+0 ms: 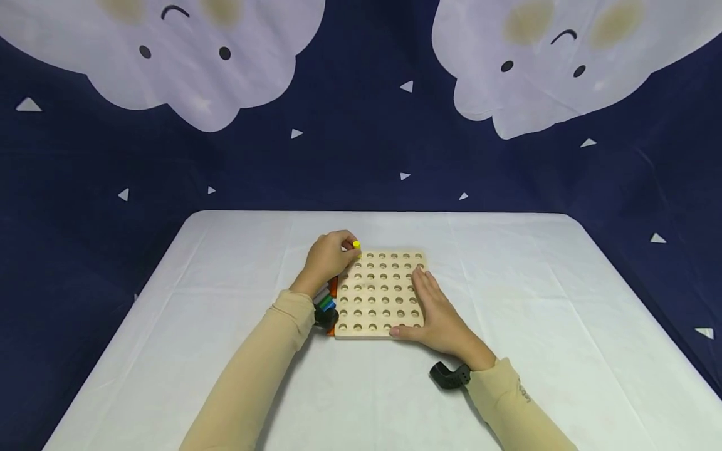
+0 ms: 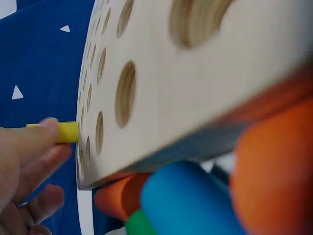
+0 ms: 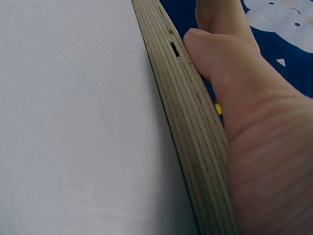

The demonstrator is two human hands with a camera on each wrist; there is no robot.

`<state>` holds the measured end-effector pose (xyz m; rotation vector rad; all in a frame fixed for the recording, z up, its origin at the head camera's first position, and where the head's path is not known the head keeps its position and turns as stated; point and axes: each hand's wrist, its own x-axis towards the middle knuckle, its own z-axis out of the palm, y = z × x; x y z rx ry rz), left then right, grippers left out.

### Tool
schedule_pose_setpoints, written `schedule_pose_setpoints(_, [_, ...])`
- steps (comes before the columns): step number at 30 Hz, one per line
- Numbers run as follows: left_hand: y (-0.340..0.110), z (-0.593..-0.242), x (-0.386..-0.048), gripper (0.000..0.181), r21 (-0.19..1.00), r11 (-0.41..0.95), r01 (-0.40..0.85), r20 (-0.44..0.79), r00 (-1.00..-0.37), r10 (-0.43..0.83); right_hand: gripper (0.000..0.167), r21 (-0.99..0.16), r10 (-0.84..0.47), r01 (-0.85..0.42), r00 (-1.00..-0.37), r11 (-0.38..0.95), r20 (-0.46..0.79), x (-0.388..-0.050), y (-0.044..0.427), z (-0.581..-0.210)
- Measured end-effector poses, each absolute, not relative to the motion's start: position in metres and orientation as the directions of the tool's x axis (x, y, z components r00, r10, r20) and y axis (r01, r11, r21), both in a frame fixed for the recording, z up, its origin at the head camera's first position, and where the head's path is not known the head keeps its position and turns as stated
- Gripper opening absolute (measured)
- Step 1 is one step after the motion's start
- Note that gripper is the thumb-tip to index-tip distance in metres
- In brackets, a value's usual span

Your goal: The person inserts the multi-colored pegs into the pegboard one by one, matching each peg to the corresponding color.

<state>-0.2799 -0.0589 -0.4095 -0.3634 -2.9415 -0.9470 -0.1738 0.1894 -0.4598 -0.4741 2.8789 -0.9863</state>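
Between thumb and fingers, my left hand [image 1: 329,255] pinches a yellow peg [image 1: 356,245] at the far left corner of a wooden pegboard [image 1: 376,294]. The left wrist view shows the yellow peg [image 2: 67,132] standing out from the board's holed face; whether its end is inside a hole I cannot tell. My right hand [image 1: 442,321] rests on the board's right side with extended fingers, its thumb on the near edge. In the right wrist view the thumb [image 3: 200,46] lies along the layered plywood edge [image 3: 183,107].
Against the board's left side lie several coloured pegs, among them a blue peg [image 2: 186,196], an orange peg [image 2: 279,171] and a green peg [image 2: 142,224]. They are partly under my left wrist. A white cloth [image 1: 225,250] covers the table, with a dark blue patterned backdrop [image 1: 361,156] behind.
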Motion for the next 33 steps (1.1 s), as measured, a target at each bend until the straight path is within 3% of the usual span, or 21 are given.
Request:
schedule_pose_setpoints(8, [-0.058, -0.408, -0.278, 0.023, 0.446, 0.85, 0.278, 0.123, -0.96, 0.25, 0.134, -0.603, -0.314, -0.273, -0.949, 0.75, 0.039, -0.174, 0.188, -0.459])
schedule_pose_setpoints(17, [-0.085, -0.405, -0.277, 0.034, 0.622, 0.758, 0.197, 0.03, -0.973, 0.229, 0.134, -0.596, -0.31, -0.264, -0.95, 0.759, 0.025, -0.173, 0.188, -0.459])
schedule_pose_setpoints(25, [-0.129, -0.398, -0.26, 0.026, 0.585, 0.801, 0.125, -0.038, -0.983, 0.181, 0.134, -0.585, -0.307, -0.254, -0.952, 0.77, 0.009, -0.171, 0.191, -0.456])
schedule_pose_setpoints(33, [-0.135, -0.399, -0.236, 0.014, 0.498, 0.845, 0.197, -0.034, -0.969, 0.246, 0.134, -0.607, -0.317, -0.255, -0.948, 0.753, 0.005, -0.171, 0.188, -0.456])
